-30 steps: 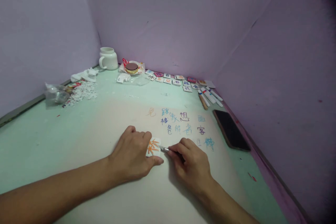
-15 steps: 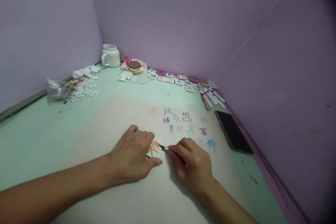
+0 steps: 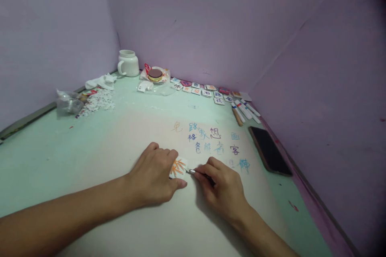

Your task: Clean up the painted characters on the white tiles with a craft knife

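Observation:
My left hand grips a small white card with an orange character drawn on it, thumb at the near edge and fingers at the far left. Part of the card is hidden under those fingers. In my right hand is a craft knife, held like a pen, its tip at the card's right edge. Both hands rest low over a pale sheet that carries colored handwritten characters beyond them.
A phone lies at the right, with several markers behind it. Small character cards line the back wall. A white mug, a round-lidded jar, paper scraps and a plastic bag are toward the back left.
The knife blade has shifted slightly at the card's right edge and shows less dark now. My left hand keeps its hold; the whole view has moved a little.

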Available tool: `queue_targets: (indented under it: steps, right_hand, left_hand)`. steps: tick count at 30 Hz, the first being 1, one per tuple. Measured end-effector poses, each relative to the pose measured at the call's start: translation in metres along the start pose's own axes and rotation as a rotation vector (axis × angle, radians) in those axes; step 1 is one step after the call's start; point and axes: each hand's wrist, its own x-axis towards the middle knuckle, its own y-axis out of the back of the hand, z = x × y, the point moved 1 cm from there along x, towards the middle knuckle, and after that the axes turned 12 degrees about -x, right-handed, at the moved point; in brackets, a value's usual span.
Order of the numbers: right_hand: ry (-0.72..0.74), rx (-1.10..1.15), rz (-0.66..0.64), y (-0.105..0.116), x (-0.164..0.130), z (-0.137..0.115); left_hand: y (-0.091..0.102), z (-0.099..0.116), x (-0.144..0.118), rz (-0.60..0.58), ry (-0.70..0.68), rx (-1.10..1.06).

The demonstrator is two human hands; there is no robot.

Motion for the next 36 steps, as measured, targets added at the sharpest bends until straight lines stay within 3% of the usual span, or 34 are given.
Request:
queue_targets:
  steps: [10, 15, 22, 29, 36]
  right_hand:
    - [-0.105, 0.059, -0.042, 0.0, 0.001, -0.001]
    - [-0.245, 0.308, -0.077, 0.001, 0.004, 0.003]
    - [-0.263, 0.348, 0.081, 0.001, 0.008, 0.011]
    - [-0.305, 0.346, 0.178, 0.0, 0.009, 0.016]
    - [-0.247, 0.34, 0.248, 0.004, 0.008, 0.012]
  left_hand:
    - [0.0, 0.0, 0.0, -0.007, -0.016, -0.006]
    - [0.001, 0.001, 0.0, -0.014, -0.024, -0.025]
    - [0.006, -0.001, -0.001, -0.035, -0.061, -0.05]
    - [0.011, -0.008, -0.002, -0.022, -0.211, -0.095]
    - [0.013, -0.014, 0.001, -0.054, -0.115, -0.139]
